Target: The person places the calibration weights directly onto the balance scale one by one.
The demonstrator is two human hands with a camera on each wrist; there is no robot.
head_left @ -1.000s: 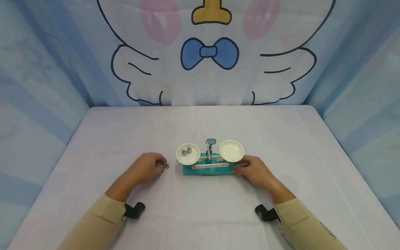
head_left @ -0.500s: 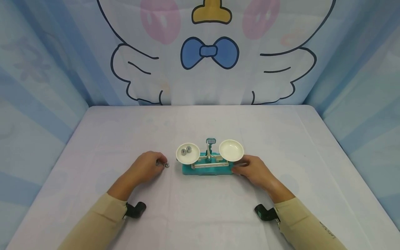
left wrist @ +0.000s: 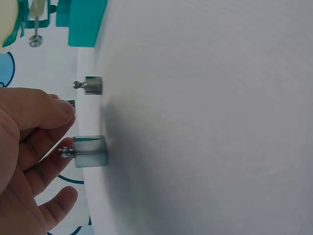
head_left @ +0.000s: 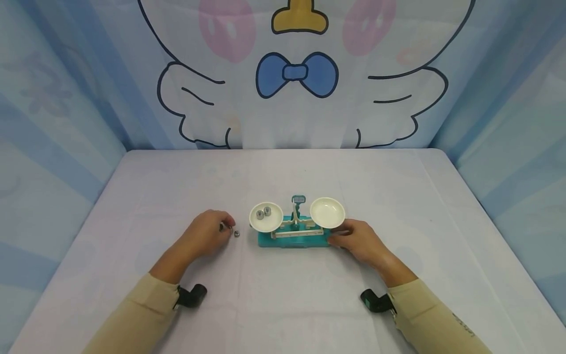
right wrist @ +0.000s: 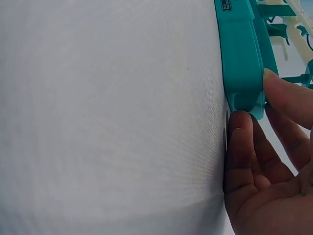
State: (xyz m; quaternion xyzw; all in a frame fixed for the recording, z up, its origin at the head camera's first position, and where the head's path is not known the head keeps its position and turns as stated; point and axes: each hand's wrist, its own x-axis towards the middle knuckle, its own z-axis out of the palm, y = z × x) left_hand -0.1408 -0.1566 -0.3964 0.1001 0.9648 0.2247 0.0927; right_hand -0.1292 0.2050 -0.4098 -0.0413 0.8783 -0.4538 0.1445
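Observation:
My left hand is left of a teal balance scale, close over the table. Its thumb and index finger pinch a small metal weight, mostly hidden behind the fingertips. A small metal weight with a knob stands upright on the cloth, between that hand and the scale. Beside the lower fingers stands a larger weight. Two weights sit in the scale's left white pan; the right pan holds nothing. My right hand grips the right end of the scale's base, thumb on its front side.
A white cloth covers the table. Behind it hangs a printed curtain with a blue bow, and blue curtains close in the sides. Black wrist cameras stick out from both sleeves.
My left hand has shifted slightly up and back from the small standing weight, which now shows apart from the fingertips. The right hand and the scale have stayed put.

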